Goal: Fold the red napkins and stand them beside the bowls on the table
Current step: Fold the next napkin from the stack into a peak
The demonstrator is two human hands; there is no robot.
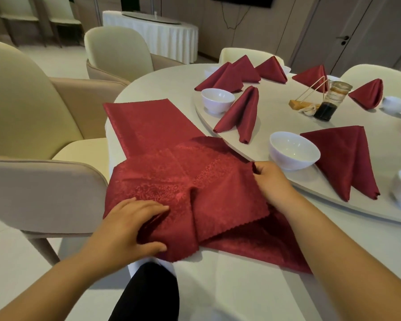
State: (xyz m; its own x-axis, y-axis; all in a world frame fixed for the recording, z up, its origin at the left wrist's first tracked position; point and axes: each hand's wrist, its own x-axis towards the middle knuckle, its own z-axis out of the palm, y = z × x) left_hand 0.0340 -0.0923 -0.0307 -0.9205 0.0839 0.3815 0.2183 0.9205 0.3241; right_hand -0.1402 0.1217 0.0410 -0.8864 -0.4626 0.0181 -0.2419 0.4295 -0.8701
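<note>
Head view. I judge the job well along: several folded napkins (243,112) stand beside bowls (217,99) on the turntable (278,112), upper right of frame. Still to do: the napkin (195,181) at centre frame on the table (218,286), barely folded, and a flat napkin (144,121) above-left of it. Left grip (134,225) clasps its lower-left fold; right grip (271,179) pinches its right edge. Near bowl (293,149) sits just beyond the right grip, sauce bottle (326,105) farther back, chair (33,140) at left. I see nothing in the way.
</note>
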